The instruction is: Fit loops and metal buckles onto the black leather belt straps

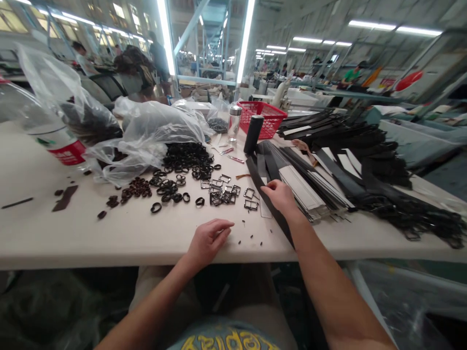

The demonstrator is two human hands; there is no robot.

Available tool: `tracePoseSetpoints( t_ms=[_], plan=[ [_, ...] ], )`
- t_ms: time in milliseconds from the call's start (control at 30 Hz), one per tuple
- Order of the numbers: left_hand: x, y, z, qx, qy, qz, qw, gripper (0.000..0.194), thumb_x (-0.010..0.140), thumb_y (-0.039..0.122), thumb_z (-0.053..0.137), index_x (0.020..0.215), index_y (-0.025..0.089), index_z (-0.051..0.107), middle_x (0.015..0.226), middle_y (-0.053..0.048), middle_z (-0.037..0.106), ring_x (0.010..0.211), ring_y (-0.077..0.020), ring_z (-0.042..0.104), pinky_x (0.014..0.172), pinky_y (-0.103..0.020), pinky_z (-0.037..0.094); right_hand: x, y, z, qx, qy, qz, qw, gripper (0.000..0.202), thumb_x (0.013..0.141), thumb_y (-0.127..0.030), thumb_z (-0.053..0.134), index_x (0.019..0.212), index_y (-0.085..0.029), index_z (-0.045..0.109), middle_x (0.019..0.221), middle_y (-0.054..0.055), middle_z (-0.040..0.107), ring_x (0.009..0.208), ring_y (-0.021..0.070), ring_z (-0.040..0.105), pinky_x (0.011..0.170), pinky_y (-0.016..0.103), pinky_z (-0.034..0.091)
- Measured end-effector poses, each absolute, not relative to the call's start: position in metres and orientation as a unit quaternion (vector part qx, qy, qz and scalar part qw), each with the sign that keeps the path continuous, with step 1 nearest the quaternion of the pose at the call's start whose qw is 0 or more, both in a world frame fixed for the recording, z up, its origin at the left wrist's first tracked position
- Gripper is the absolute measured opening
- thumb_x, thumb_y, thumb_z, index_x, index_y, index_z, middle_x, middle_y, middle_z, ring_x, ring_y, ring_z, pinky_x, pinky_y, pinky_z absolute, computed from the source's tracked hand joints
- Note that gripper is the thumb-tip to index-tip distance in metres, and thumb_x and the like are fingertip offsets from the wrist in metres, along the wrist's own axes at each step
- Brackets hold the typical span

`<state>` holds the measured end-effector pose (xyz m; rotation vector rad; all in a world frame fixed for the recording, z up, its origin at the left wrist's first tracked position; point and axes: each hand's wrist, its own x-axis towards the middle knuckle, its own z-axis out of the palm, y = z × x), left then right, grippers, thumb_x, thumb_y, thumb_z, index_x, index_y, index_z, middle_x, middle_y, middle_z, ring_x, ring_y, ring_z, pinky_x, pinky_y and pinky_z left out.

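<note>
My right hand (pixel 280 197) is closed, its fingers pinching the edge of a long black belt strap (pixel 279 218). That strap slants over the table's front edge. My left hand (pixel 209 240) hovers low by the front edge, fingers loosely stretched and nothing in them. Just beyond it lie several metal buckles (pixel 222 194), with a single buckle (pixel 251 205) nearer my right hand. Black belt loops (pixel 188 158) are heaped behind them, and small dark brown pieces (pixel 136 190) lie to the left. A stack of straps with pale backing (pixel 301 189) sits right of my right hand.
Plastic bags (pixel 156 121) and a large bottle (pixel 54 136) occupy the left side. A clear jar (pixel 234 124), a black cylinder (pixel 254 134) and a red basket (pixel 268 119) stand at the back. More black straps (pixel 346 141) cover the right. Co-workers sit farther off.
</note>
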<state>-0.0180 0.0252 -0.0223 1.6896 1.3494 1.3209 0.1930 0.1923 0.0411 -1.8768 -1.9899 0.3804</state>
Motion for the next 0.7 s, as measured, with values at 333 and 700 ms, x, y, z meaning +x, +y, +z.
tracePoseSetpoints(
  t_ms=[333, 700],
  plan=[
    [-0.038, 0.007, 0.002, 0.406, 0.456, 0.605, 0.511, 0.053, 0.084, 0.049, 0.068, 0.127, 0.017, 0.061, 0.092, -0.006, 0.072, 0.074, -0.0151, 0.068, 0.063, -0.024, 0.055, 0.237, 0.035, 0.053, -0.496, -0.669, 0.486, 0.265, 0.033, 0.079, -0.05, 0.07, 0.094, -0.021, 0.07, 0.083, 0.005, 0.076, 0.075, 0.0198, 0.07, 0.066, 0.027, 0.055],
    [-0.026, -0.029, -0.004, 0.313, 0.498, 0.526, 0.614, 0.043, 0.074, 0.041, 0.078, 0.107, 0.017, 0.065, 0.069, 0.003, 0.065, 0.056, -0.0095, 0.065, 0.053, -0.018, 0.053, 0.23, -0.006, 0.016, -0.462, -0.762, 0.339, 0.301, 0.032, 0.086, -0.042, 0.068, 0.112, -0.024, 0.069, 0.11, 0.007, 0.074, 0.099, 0.0253, 0.069, 0.092, 0.041, 0.056]
  ],
)
